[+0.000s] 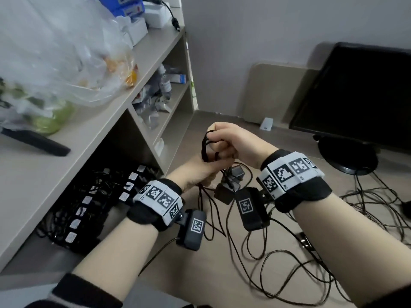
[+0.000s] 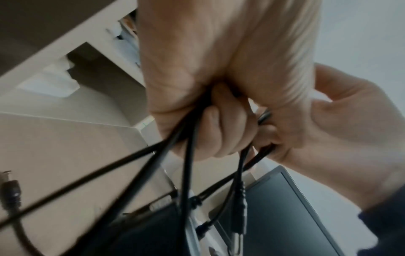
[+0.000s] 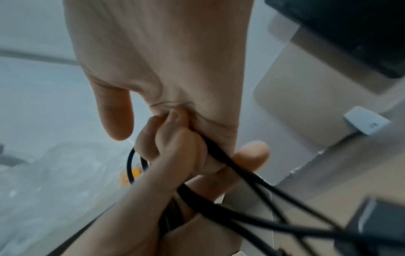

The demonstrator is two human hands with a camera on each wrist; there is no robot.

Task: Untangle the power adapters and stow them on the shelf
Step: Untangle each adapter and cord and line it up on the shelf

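In the head view both hands meet in front of the shelf unit (image 1: 124, 101). My right hand (image 1: 229, 138) grips a looped bunch of black cable (image 1: 205, 144), fingers curled round it (image 3: 175, 136). Just below, my left hand (image 1: 196, 174) clasps the same cables in its fist (image 2: 208, 124). Two black adapter bricks (image 1: 235, 173) hang under the hands, with their leads (image 1: 224, 218) trailing to the floor. A barrel plug (image 2: 241, 206) dangles below my left fist. Several adapters with white labels (image 1: 100, 201) lie in the bottom shelf compartment.
Loose black cables (image 1: 300, 258) sprawl over the floor at the right. A black monitor (image 1: 355, 96) stands on the floor near the wall. Plastic bags (image 1: 55, 63) and boxes crowd the shelf top. Bottles and packets fill the middle compartments (image 1: 160, 94).
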